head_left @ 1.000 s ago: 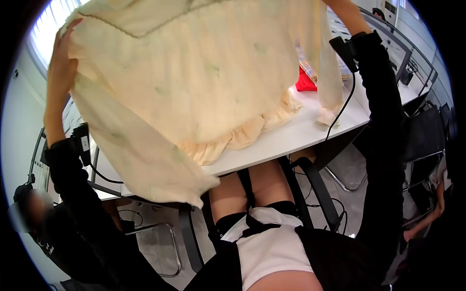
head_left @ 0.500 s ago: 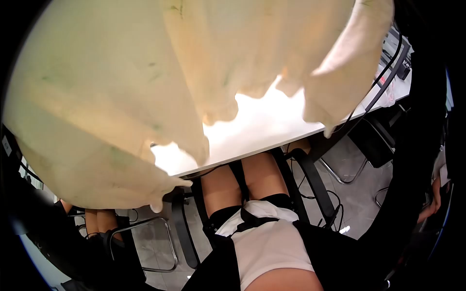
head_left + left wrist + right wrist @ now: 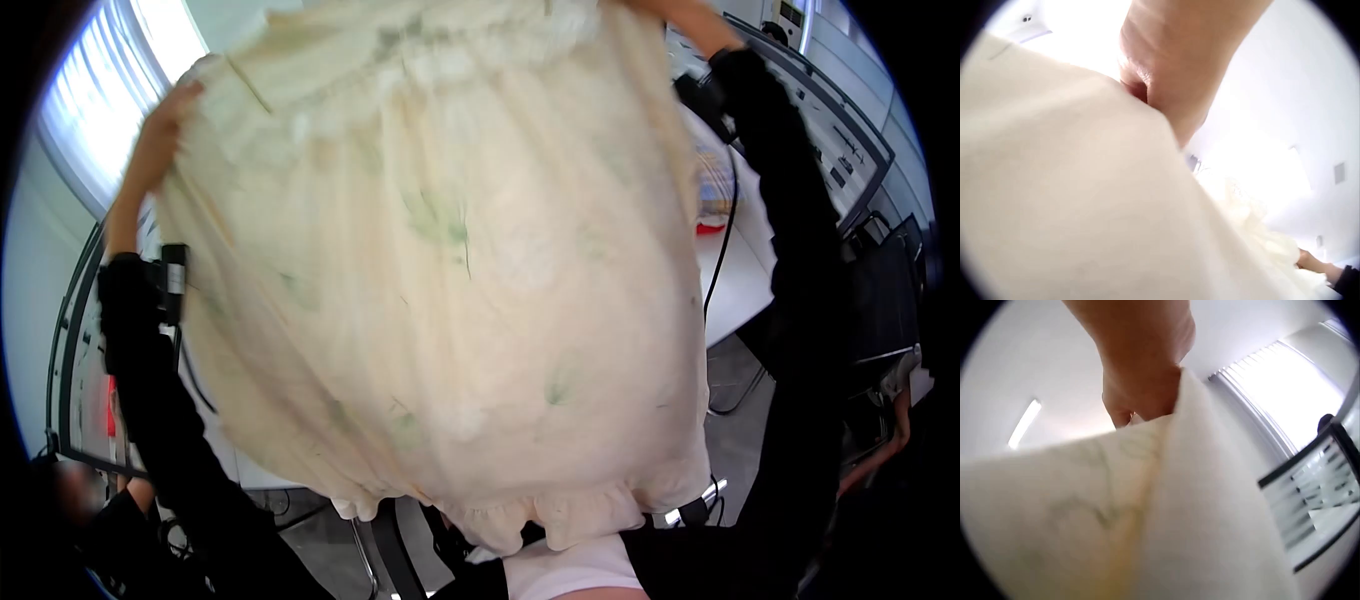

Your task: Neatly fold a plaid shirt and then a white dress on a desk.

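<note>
A cream garment [image 3: 450,280] with faint green leaf prints and a ruffled hem hangs spread out between my raised hands. At its upper left edge my left hand [image 3: 165,130] grips the cloth. My right hand [image 3: 675,12] holds the upper right edge, partly cut off by the top of the head view. In the left wrist view, cloth falls in front of my left hand [image 3: 1169,69] and hides the fingertips. Folded fabric likewise covers most of the fingers of my right hand [image 3: 1141,387] in its wrist view. The ruffled hem reaches down to my lap.
Behind the garment stands a white table [image 3: 745,270], with plaid cloth [image 3: 715,185] and a bit of red cloth [image 3: 710,229] on it. Framed desk dividers [image 3: 850,140] rise at both sides. A seated person [image 3: 100,500] is at the lower left; a black chair [image 3: 880,300] stands right.
The garment swung up close to the camera and then away, and now hangs fuller and lower, its hem over my lap. Both hands still hold its upper edges.
</note>
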Demonstrator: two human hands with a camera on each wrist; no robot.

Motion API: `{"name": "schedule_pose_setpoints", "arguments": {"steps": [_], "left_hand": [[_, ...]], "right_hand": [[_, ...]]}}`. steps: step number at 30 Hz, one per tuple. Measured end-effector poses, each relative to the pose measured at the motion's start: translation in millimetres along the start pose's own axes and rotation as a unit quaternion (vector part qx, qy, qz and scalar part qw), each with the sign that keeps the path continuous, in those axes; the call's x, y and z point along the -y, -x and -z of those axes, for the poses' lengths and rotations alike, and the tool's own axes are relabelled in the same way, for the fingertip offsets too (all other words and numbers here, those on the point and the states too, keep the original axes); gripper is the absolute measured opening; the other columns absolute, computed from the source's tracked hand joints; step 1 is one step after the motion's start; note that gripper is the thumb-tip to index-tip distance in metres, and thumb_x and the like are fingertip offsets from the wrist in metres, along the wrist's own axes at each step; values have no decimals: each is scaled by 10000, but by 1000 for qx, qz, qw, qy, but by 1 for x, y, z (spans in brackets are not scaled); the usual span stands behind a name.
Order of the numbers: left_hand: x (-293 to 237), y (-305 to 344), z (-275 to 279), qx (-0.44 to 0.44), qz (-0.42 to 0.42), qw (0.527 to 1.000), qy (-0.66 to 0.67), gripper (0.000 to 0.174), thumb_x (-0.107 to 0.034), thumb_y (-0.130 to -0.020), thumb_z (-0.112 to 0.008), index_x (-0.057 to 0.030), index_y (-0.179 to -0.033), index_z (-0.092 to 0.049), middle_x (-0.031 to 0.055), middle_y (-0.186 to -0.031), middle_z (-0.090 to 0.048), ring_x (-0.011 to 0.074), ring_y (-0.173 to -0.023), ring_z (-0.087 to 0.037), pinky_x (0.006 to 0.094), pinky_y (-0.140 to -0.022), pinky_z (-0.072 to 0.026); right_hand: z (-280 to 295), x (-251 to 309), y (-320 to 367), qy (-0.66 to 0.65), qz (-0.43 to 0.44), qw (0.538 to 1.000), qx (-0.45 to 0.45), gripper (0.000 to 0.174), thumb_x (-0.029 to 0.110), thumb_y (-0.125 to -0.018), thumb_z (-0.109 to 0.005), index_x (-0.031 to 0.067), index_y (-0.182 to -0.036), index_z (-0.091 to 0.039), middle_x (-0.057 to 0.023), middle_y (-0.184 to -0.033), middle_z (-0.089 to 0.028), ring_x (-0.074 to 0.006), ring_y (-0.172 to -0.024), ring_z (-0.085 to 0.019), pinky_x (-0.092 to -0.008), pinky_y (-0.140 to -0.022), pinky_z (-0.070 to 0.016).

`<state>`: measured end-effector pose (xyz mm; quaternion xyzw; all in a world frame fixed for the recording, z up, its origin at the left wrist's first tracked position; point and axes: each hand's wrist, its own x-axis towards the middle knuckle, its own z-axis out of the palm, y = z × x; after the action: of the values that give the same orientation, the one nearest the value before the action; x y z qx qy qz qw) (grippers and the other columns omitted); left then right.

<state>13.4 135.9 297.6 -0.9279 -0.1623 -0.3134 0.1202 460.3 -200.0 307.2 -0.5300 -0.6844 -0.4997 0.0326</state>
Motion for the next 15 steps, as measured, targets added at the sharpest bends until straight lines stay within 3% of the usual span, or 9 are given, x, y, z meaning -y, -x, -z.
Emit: {"name": "schedule_pose_setpoints", "arguments": {"steps": [1, 2, 4, 6, 7, 10, 15], "left_hand": [[0, 3, -40, 22, 1, 1000, 6, 459, 37, -775, -404, -81, -1205, -512, 96, -1265, -485, 233, -1215, -402, 307, -1036, -266], [0, 8, -76, 47, 5, 999, 13, 467, 69, -757, -397, -73, -1183, -524, 111, -1247, -496, 249, -1200, -419, 312, -1024, -284], [-9, 23, -129, 102, 0, 995, 9, 498, 115, -713, -379, -71, -1145, -541, 151, -1205, -508, 296, -1158, -447, 326, -981, -333], [-12, 46, -188, 135, 33, 988, 64, 537, 121, -691, -391, -103, -1160, -530, 131, -1209, -495, 311, -1113, -467, 337, -917, -391], [-27, 57, -200, 168, 25, 985, 26, 540, 118, -690, -397, -112, -1163, -523, 110, -1213, -489, 305, -1096, -476, 346, -888, -409], [-51, 77, -217, 269, 51, 962, -11, 508, 89, -690, -442, -116, -1149, -515, 66, -1191, -486, 281, -1032, -508, 371, -814, -449], [-63, 99, -211, 269, 65, 961, -16, 432, -12, -713, -535, -123, -1131, -528, 65, -1173, -495, 296, -1033, -501, 378, -830, -447]], "right_hand": [[-29, 12, 0, -61, -1, 997, 56, 387, 0, -844, -384, 148, -1180, -508, -106, -1193, -499, -265, -1084, -501, -324, -929, -415], [-66, 18, 9, -114, -21, 992, 55, 330, 64, -798, -485, 129, -1111, -565, -123, -1134, -543, -285, -1066, -508, -330, -890, -432], [-128, 41, 32, 25, -13, 994, 103, 358, 18, -780, -488, 194, -1084, -557, -48, -1161, -482, -239, -1051, -506, -345, -794, -473], [-177, 68, 55, 9, 9, 986, 165, 504, -34, -740, -508, 189, -1192, -487, -56, -1234, -444, -237, -1075, -493, -324, -811, -473], [-188, 82, 68, 0, 19, 981, 195, 585, -60, -720, -519, 186, -1247, -453, -60, -1270, -424, -236, -1086, -487, -314, -819, -472], [-197, 112, 89, -52, 6, 967, 250, 424, -10, -767, -508, 161, -1155, -513, -63, -1231, -435, -238, -1090, -480, -336, -815, -461], [-186, 121, 112, -94, -37, 953, 286, 344, -14, -716, -555, 86, -1044, -541, -94, -1079, -493, -261, -1012, -511, -354, -781, -459]]}}
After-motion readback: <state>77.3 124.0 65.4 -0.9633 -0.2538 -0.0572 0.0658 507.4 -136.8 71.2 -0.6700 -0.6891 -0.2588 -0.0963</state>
